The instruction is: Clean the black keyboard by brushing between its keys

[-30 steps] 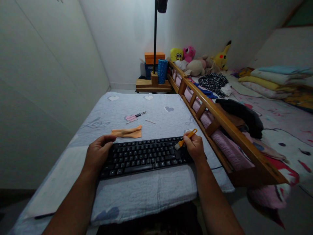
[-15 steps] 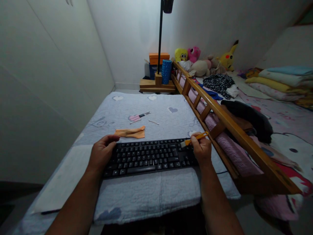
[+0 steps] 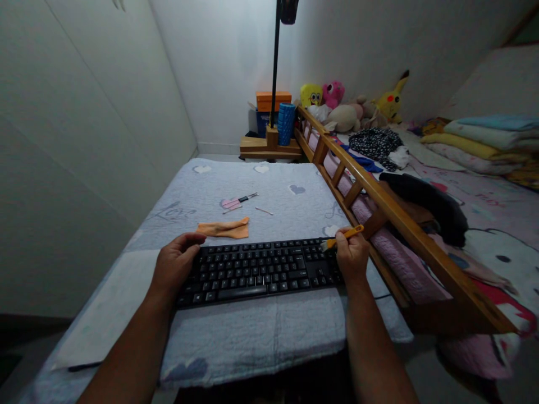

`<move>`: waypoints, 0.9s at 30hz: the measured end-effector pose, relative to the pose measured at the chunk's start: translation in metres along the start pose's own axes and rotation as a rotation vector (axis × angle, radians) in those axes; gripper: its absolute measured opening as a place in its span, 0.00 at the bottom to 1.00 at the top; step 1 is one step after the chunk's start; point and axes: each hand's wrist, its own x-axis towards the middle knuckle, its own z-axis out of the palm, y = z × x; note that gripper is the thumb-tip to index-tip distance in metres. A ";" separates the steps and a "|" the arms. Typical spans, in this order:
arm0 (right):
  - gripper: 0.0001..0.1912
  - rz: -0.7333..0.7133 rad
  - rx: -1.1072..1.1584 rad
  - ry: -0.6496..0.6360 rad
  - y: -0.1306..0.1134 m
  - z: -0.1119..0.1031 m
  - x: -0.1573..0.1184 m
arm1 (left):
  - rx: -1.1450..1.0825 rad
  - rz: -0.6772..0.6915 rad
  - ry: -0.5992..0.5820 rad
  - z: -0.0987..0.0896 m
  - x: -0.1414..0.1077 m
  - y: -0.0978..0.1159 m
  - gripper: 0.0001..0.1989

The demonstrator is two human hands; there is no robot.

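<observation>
A black keyboard lies across the cloth-covered surface in front of me. My left hand grips its left end, the thumb and fingers curled at the upper corner. In my right hand is a small brush with a yellow handle. Its pale bristles are at the upper right keys; whether they touch cannot be made out. Part of the keyboard's right end is hidden behind that hand. Just beyond the keyboard lies an orange cloth.
Cotton swabs and a thin black-and-silver tool lie farther back on the quilted cover. A wooden bed rail runs along the right. At the far end stands a pole on a wooden base.
My right hand has moved slightly to the right with the brush, its bristles shifting right over the keys. My left hand and the keyboard stay in place.
</observation>
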 end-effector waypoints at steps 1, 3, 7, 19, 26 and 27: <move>0.14 0.014 0.060 -0.040 -0.003 0.001 -0.001 | 0.003 0.000 0.001 0.000 0.000 0.000 0.14; 0.14 0.038 0.154 -0.136 -0.008 0.003 -0.002 | 0.008 0.000 0.003 0.001 0.000 0.000 0.14; 0.15 0.015 0.083 -0.173 -0.009 0.004 -0.002 | 0.010 0.003 0.001 0.000 -0.001 -0.002 0.15; 0.13 0.049 0.208 -0.158 -0.018 0.006 -0.003 | 0.006 0.014 0.007 0.000 -0.002 0.001 0.15; 0.15 0.009 0.087 -0.244 -0.014 0.012 -0.002 | 0.021 0.006 -0.002 0.000 -0.002 0.001 0.15; 0.15 0.007 0.049 -0.220 -0.011 0.011 -0.001 | 0.025 0.009 -0.001 0.000 -0.001 0.000 0.15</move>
